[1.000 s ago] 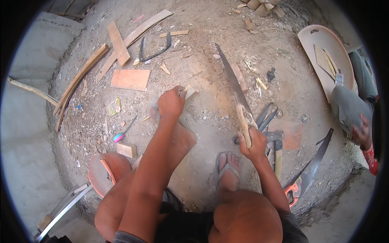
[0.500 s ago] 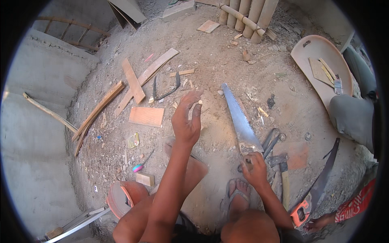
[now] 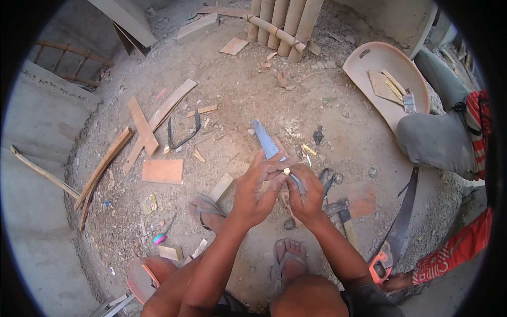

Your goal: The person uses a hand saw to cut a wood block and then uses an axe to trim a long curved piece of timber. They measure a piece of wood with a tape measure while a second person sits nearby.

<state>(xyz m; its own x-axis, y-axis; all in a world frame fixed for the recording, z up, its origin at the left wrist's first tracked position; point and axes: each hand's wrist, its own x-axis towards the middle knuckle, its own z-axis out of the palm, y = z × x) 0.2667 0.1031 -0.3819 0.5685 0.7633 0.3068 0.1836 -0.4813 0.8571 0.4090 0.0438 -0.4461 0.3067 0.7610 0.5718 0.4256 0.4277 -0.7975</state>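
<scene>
Between the person's two bare hands, right at the fingertips, sits a small, round-ended, pale yellow piece (image 3: 287, 171); its full length is hidden from me. The left hand (image 3: 256, 193) has its thumb and fingers bent in around it, and the right hand (image 3: 308, 196) meets them with curled fingers and thumb, leaving only a slim gap that the piece fills. I can't tell which hand bears more of the hold.

Just past the grip, a silver, toothed saw blade (image 3: 266, 140) points away, its near end covered by the hands. Left of the grip, a pale rectangular wooden block (image 3: 222, 187) lies beside a sandalled foot (image 3: 207, 211). Near on the right are a hammer with a dark metal head and a wooden handle (image 3: 348, 228) and a flat reddish square slab (image 3: 363, 198).

Further right and closer to the person's body, a co-worker's hand (image 3: 397, 282) is at the orange handle of a dark-bladed saw (image 3: 404, 227). Well left lies a flat reddish-brown wooden board (image 3: 162, 171). Far off to the right, a peach-coloured, curved tray (image 3: 369, 61) bears wooden scraps; farthest ahead stand tan upright tubes (image 3: 280, 24) with a crosspiece.
</scene>
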